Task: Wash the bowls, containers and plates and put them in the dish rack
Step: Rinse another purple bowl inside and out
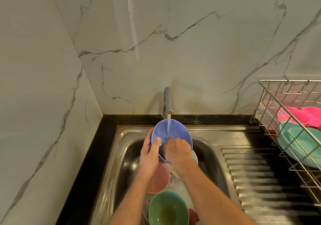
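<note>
A blue bowl (175,132) is held tilted over the sink (205,134), under the running stream from the tap (168,100). My left hand (150,152) grips its left rim, thumb on the inside. Inside the bowl, my right hand (178,152) lies with curled fingers against the wet surface; whether it holds a sponge is hidden. Below my hands in the basin lie a pink bowl (160,181), a cream dish (174,171) and a green bowl (168,209). The wire dish rack (284,106) at the right holds teal plates (302,146) and pink dishes (302,116).
A ribbed steel drainboard (264,178) lies between the basin and the rack. Black counter (97,148) borders the sink on the left and back. Marble walls close in behind and to the left. Something red (192,215) shows beside the green bowl.
</note>
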